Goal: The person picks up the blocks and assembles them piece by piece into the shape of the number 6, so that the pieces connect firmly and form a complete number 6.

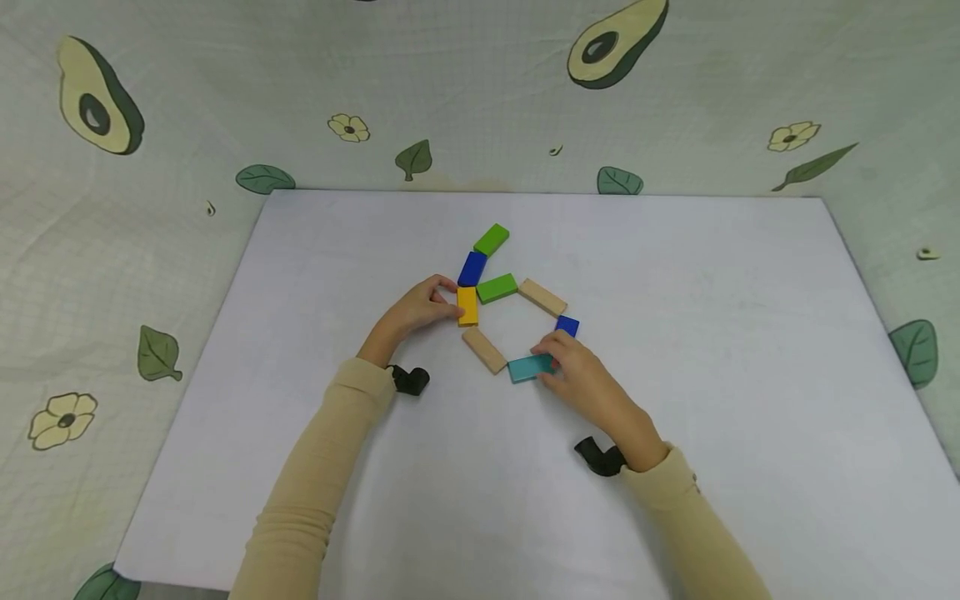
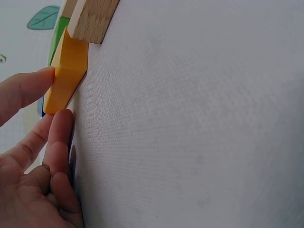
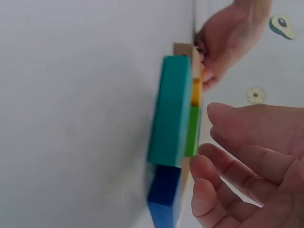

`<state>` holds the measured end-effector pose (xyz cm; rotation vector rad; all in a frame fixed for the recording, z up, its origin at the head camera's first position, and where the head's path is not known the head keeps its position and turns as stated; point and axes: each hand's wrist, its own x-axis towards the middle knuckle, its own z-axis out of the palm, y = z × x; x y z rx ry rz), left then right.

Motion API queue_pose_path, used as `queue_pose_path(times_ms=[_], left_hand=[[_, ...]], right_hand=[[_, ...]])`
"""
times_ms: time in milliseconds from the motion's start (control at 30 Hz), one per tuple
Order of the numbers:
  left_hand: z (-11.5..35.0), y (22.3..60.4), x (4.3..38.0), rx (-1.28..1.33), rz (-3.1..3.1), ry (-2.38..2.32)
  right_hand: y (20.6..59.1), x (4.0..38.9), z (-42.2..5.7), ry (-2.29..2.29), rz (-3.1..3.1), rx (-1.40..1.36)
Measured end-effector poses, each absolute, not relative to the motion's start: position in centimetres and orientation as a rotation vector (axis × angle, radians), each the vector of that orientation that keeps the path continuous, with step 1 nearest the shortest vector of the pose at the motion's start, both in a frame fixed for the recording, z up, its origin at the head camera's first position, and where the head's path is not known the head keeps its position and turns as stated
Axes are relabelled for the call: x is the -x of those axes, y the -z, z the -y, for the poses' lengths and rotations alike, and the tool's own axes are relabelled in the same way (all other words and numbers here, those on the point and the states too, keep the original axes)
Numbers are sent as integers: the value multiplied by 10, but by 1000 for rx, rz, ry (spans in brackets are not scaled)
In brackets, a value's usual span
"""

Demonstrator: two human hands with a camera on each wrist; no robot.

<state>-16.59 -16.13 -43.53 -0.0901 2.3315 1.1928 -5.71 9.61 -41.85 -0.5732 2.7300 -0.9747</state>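
My left hand (image 1: 420, 307) pinches a yellow block (image 1: 467, 307), thumb on it and fingertips at its end. In the left wrist view that thumb (image 2: 33, 88) lies against the yellow block (image 2: 70, 59). My right hand (image 1: 581, 379) hovers around the right end of a teal block (image 1: 528, 368), fingers loosely bent. The right wrist view has the teal block (image 3: 171, 109) flat beside the spread thumb and fingers, nothing between them. A blue block (image 1: 567, 325), partly hidden by the right hand, meets the teal one.
Flat blocks form a ring on the white table (image 1: 300, 500): a green block (image 1: 497, 288), a plain wooden block (image 1: 542, 297) and another wooden block (image 1: 484, 350) complete it. From the yellow one, a blue block (image 1: 472, 269) and a green block (image 1: 491, 240) lead away toward the back.
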Motion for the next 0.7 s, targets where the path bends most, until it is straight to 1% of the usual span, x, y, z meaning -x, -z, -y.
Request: queue_pose_path(times_ms=[300, 700], left_hand=[[162, 438, 167, 94, -2328, -1202], [162, 435, 166, 89, -2333, -1187]], right_hand=[[431, 54, -89, 933, -2773, 570], [432, 58, -84, 928, -2769, 613]])
